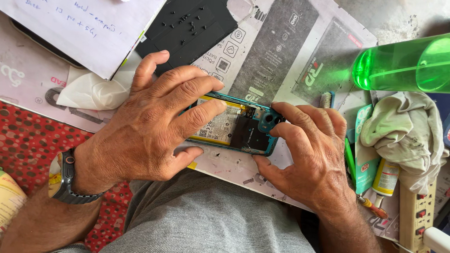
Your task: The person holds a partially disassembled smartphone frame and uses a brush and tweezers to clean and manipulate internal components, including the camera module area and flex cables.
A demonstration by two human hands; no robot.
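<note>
Teal phone frame (234,125), green bottle (403,65), red dotted cloth (28,140)

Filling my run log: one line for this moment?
left hand: presses opened phone | right hand: grips its camera end | screws on black panel

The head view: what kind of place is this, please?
Probably a phone repair bench. Both hands, left hand and right hand, hold an opened phone; tiny screws lie on a black panel, beside a glue tube.
</note>
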